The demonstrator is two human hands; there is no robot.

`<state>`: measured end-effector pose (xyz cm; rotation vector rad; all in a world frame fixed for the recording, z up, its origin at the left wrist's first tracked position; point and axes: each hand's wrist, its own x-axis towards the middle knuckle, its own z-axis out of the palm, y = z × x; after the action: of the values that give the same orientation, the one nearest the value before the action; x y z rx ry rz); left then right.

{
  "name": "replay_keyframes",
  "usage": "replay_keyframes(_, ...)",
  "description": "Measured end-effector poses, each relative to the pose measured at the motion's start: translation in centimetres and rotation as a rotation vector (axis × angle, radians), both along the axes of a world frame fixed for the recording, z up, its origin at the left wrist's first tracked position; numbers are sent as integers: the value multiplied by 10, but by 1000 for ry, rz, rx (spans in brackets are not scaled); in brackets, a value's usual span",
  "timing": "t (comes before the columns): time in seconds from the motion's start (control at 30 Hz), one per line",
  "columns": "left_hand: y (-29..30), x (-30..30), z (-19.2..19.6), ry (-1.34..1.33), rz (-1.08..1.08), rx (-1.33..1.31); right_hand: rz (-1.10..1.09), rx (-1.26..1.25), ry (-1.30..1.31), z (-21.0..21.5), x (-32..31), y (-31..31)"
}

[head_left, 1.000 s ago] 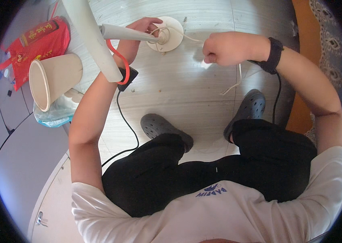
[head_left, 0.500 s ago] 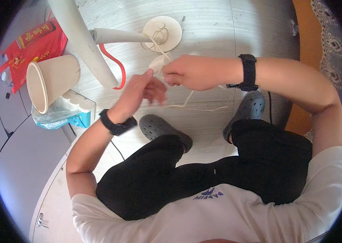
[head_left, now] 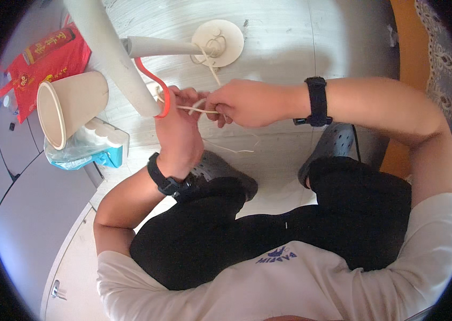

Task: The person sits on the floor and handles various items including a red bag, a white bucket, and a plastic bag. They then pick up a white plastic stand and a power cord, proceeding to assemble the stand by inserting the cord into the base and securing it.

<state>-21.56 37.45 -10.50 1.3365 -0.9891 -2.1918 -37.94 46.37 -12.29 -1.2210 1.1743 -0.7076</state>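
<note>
A thin cream cord (head_left: 210,64) comes down from a round white disc (head_left: 234,49), where more of it lies in loops, to my two hands. With its fingers curled, my left hand (head_left: 179,125) holds the cord beside the lower end of a thick white pole (head_left: 111,53). A red strap (head_left: 154,77) on that pole passes in front of this hand. My right hand (head_left: 250,101) pinches the cord just to the right, and a short length runs between the hands. A loose cord end trails below them. The left fingertips are partly hidden.
A cream bin (head_left: 84,101) lies tilted at the left, on a pack of white paper rolls (head_left: 109,140). Behind it is a red bag (head_left: 71,59). A white tube (head_left: 161,46) reaches from the pole toward the disc. Grey clogs (head_left: 220,172) are on my feet. Patterned cloth (head_left: 442,59) hangs at the right.
My left hand has turned and curled its fingers on the cord, behind the red strap. My right hand has moved slightly down. A length of cord now shows between them.
</note>
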Motion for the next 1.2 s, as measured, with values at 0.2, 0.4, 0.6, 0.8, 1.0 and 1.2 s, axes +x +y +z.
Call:
replay_keyframes(0.2,-9,-19,2,-94,-108,-130,-3,-169,-101,-11,4,-20)
replay_keyframes(0.4,6,-10,0,-165,-131,-329,40,-14,-31,2,9,-40)
replay_keyframes(0.6,-25,-3,-8,-198,-171,-355,44,-168,-5,7,8,-50)
replay_keyframes(0.8,-95,5,-48,-296,-221,-776,-205,-13,-91,-2,-14,-43)
replay_keyframes(1.0,-182,-24,-76,-261,-466,-1561,-465,-84,455,-10,-82,-58)
replay_keyframes(1.2,-188,-109,-30,-112,-663,-1208,-147,-980,912,3,-108,-92)
